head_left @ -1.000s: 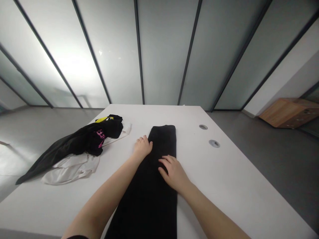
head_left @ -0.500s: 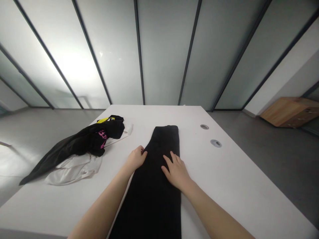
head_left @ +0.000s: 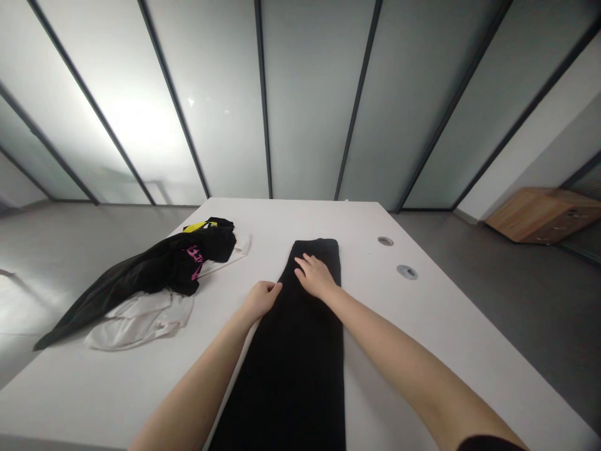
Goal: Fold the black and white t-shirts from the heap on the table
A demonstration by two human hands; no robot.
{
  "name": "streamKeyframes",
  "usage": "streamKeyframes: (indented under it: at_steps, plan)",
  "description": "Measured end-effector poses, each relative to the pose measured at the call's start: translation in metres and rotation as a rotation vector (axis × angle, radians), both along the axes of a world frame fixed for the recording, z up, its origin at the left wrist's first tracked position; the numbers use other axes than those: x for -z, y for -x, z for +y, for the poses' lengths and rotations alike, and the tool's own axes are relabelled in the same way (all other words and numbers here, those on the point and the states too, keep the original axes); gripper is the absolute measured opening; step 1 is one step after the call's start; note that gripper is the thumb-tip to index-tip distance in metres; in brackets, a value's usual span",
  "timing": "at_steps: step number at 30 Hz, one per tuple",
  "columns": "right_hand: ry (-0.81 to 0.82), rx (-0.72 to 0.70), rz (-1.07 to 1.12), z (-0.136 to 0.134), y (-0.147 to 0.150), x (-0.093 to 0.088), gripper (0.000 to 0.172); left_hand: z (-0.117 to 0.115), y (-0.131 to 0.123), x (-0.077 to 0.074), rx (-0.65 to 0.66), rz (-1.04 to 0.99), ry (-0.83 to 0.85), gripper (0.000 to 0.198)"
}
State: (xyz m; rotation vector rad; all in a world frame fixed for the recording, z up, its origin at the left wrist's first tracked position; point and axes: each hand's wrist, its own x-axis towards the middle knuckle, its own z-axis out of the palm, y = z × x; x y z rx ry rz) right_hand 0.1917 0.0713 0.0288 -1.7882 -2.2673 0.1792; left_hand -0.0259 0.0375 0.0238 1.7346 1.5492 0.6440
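Note:
A pair of black trousers [head_left: 295, 363], folded lengthwise, lies on the white table [head_left: 404, 351] with the waistband at the far end. At their left edge, my left hand [head_left: 263, 298] has its thumb and fingers closed on the fabric. My right hand [head_left: 315, 274] rests on the upper part of the trousers, just below the waistband, palm down with the fingers spread. The lower legs run out of view at the bottom, between my forearms.
A heap of black clothes [head_left: 154, 266] with pink and yellow prints lies at the left, one end over the table edge. White garments [head_left: 141, 322] show under it. Two round grommets [head_left: 407, 272] sit at the right. A wooden cabinet [head_left: 539, 214] stands beyond.
My right hand has slid up the trousers and slightly left, toward the waistband. My left hand stays at the left edge, nearly in the same place.

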Motion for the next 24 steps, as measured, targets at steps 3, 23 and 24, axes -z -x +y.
streamKeyframes:
  at_steps: [3,23,24]
  plan:
    - [0.108,0.070,-0.064,0.033,-0.006,0.004,0.063,0.002,0.000,-0.001,-0.014,0.104,-0.041,0.045]
    - [0.072,0.435,-0.106,0.076,-0.055,0.000,0.064,-0.003,-0.001,-0.009,-0.060,0.179,0.036,0.028]
    - [0.062,0.466,-0.108,0.077,-0.059,-0.001,0.063,-0.004,-0.002,-0.010,-0.052,0.184,0.031,0.022]
